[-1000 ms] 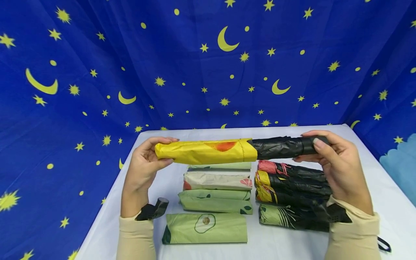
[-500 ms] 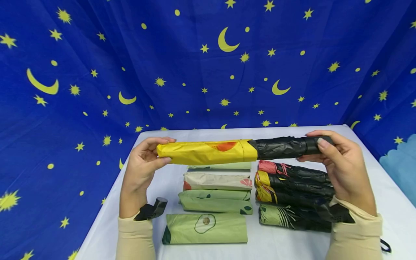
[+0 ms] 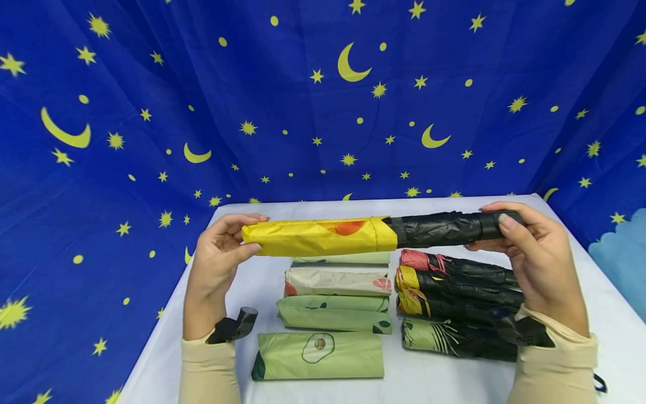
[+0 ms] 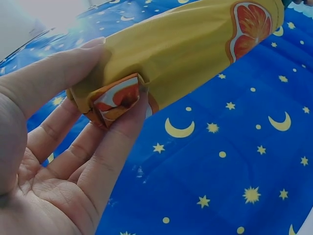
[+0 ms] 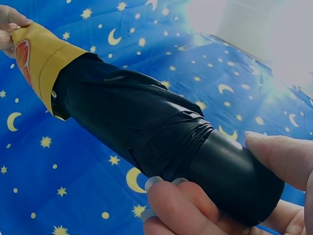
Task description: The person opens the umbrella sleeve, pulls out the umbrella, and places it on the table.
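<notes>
A folded black umbrella (image 3: 438,229) is held level above the table, its left part inside a yellow umbrella sleeve (image 3: 313,237) printed with orange slices. My left hand (image 3: 214,252) pinches the closed end of the sleeve between thumb and fingers; in the left wrist view the thumb lies on top and the fingers (image 4: 115,142) below. On the other side my right hand (image 3: 537,252) grips the black handle (image 5: 234,176) with thumb and fingers. In the right wrist view the sleeve's stitched mouth (image 5: 56,73) surrounds the umbrella, and much of the black cloth shows outside it.
Several folded umbrellas lie on the right of the white table (image 3: 323,393), among them a green-tipped one (image 3: 454,338) and a red-tipped one (image 3: 454,266). Left of them lie several flat sleeves, including an avocado-print sleeve (image 3: 348,356) and a pale one (image 3: 333,280). A starry blue curtain (image 3: 303,90) stands behind.
My right hand has shifted slightly right with the handle, and a little more black cloth shows beyond the sleeve's mouth. My left hand has moved slightly left, still pinching the sleeve's end.
</notes>
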